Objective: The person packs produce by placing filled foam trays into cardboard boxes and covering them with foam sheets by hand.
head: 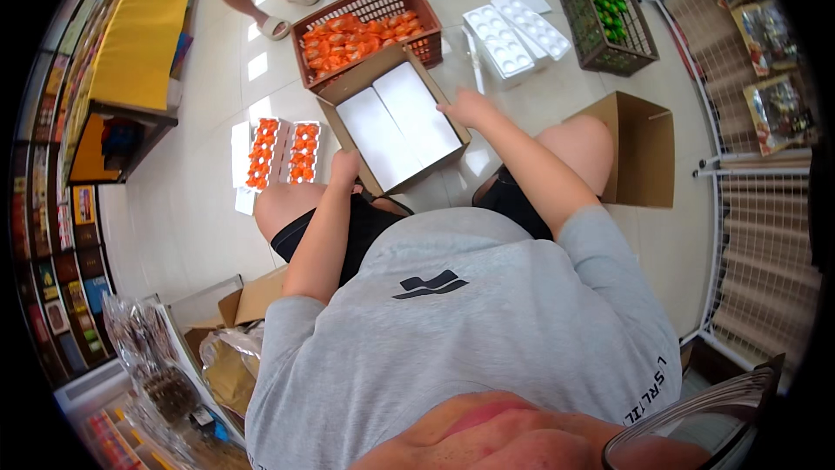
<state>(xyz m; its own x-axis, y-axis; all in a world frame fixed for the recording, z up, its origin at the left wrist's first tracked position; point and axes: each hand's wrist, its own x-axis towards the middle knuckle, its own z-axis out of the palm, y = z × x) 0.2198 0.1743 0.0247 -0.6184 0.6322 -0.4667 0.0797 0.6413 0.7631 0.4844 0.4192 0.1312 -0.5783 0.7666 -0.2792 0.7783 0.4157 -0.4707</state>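
An open cardboard box [450,119] stands on the floor between my knees. Two white rectangular pieces [380,137] lie side by side inside it and cover its inside. My left hand [346,167] grips the box's left wall near the close corner. On the opposite side my right hand [467,109] holds the top edge of the right wall. To the left of the box, two white trays [284,150] carry rows of orange-wrapped round items [262,154]. Against the box's far side stands a brown plastic crate [417,7] with many more orange-wrapped items [359,39].
Stacked white trays with round hollows [499,39] lie at the far right, near a dark crate [603,56] of green-wrapped items [607,7]. Another open cardboard box [642,150] stands beside my right knee. A person's sandalled feet [277,28] are beyond the brown crate. Shelves [59,222] line the left.
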